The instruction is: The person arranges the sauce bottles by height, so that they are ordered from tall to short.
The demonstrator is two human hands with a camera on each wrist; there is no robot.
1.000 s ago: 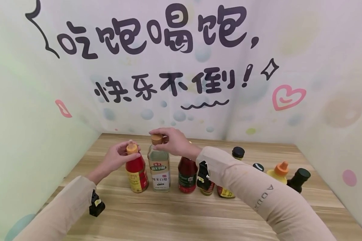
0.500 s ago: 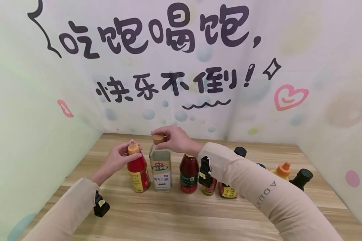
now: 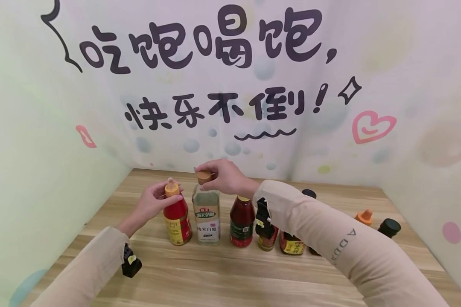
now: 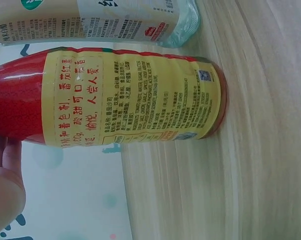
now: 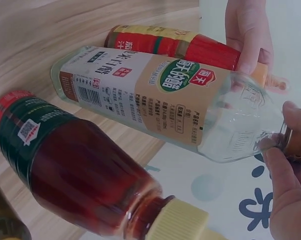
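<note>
In the head view my left hand grips the neck of a red ketchup bottle, thumb in front, just below its yellow nozzle cap. To its right stands a clear glass bottle of white vinegar, upright on the wooden table. My right hand pinches that bottle's brown cap between thumb and fingers. The right wrist view shows the fingertips around the cap and at the glass neck. From the left wrist, the ketchup bottle's yellow label faces the camera, with the vinegar bottle close beside it.
Right of the vinegar stands a dark red sauce bottle with a pale yellow cap. Several more condiment bottles continue the row, partly hidden behind my right sleeve. An orange nozzle and a dark green cap show beyond it.
The whole head view has shifted slightly, scene and hands drifting right together. My right sleeve covers more of the far-right bottles. Both hands keep their holds.
</note>
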